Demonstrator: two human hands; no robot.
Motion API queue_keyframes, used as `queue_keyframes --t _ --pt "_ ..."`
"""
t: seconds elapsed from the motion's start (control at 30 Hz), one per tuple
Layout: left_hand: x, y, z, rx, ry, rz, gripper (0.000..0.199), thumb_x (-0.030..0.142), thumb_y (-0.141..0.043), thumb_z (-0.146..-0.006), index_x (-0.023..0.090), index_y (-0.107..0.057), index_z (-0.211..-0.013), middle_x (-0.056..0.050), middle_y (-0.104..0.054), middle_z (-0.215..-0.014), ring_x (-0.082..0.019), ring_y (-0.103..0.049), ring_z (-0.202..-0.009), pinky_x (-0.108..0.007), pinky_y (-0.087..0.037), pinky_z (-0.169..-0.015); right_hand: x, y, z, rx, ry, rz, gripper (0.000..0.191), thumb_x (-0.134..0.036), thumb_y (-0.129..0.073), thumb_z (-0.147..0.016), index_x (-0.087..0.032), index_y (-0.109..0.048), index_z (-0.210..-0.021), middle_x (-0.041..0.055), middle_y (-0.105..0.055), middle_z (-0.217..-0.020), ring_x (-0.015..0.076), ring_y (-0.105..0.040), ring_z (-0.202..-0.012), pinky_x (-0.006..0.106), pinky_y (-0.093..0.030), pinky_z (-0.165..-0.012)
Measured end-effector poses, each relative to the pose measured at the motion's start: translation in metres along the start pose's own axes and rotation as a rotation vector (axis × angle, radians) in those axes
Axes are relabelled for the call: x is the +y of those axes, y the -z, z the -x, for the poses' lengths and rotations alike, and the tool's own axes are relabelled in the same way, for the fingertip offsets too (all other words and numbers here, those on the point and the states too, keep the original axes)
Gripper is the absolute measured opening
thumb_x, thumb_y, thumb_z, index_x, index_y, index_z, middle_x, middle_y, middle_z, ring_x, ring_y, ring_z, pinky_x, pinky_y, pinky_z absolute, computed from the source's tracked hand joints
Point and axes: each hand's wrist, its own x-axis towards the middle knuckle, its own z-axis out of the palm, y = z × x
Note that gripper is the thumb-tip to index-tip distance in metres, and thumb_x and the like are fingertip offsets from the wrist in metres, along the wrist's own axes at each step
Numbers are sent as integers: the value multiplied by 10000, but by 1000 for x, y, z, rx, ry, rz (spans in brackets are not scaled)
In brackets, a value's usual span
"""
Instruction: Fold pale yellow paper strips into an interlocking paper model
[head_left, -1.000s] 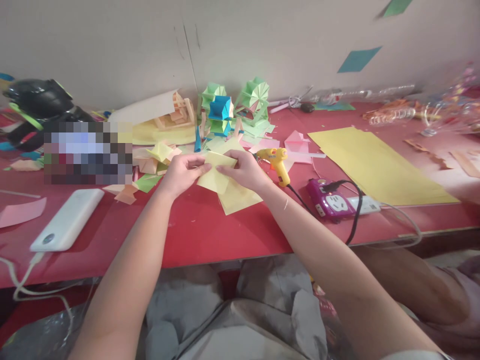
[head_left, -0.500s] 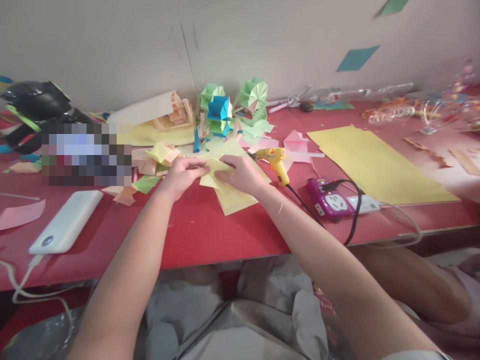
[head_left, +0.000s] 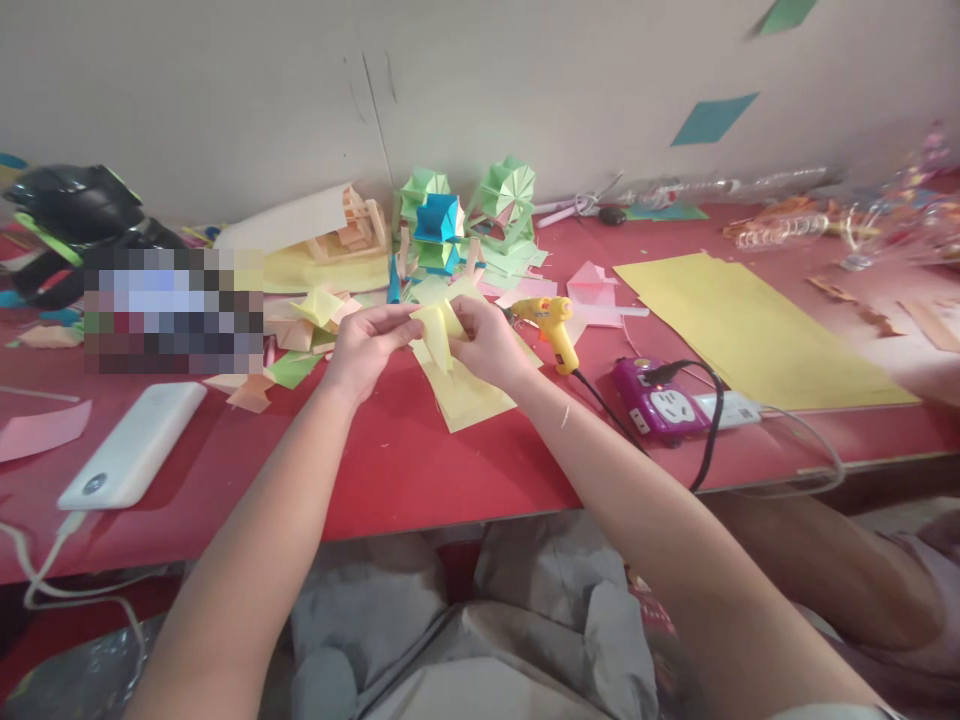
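Note:
Between my two hands is a small folded piece of yellow paper (head_left: 436, 335), its flaps standing up and bent. My left hand (head_left: 369, 345) pinches its left side between thumb and fingers. On the other side my right hand (head_left: 484, 340) is closed round the paper's right edge, the fingertips partly hidden behind it. Below lies a flat pale yellow sheet (head_left: 469, 397) on the red table (head_left: 420, 480). Just right of my right hand rests a yellow glue gun (head_left: 553, 325). Folded paper scraps (head_left: 319, 310) lie beside my left hand.
Behind my hands stand green paper shapes (head_left: 508, 190) and a blue one (head_left: 440, 218). To the right are a purple power strip (head_left: 660, 400) with cords and large yellow sheets (head_left: 750, 330). A white power bank (head_left: 135, 445) lies at left. Another person's leg (head_left: 832, 570) shows at lower right.
The yellow paper in my hands has gone from spread rather flat to bent, with its flaps raised. Both hands stay nearly in place, and the things around have not moved.

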Motion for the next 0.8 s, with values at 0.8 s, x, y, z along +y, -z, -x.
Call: queue_keyframes --t 0.8 --pt "3 -8 7 26 -148 -271 299 338 -856 -714 177 -759 -947 -53 -757 -925 -185 -714 -782 -341 -622 -795 8 -3 -4 200 37 -171 213 -334 -682 -875 -220 -501 -881 16 -639 -843 153 -657 -822 311 -522 -749"
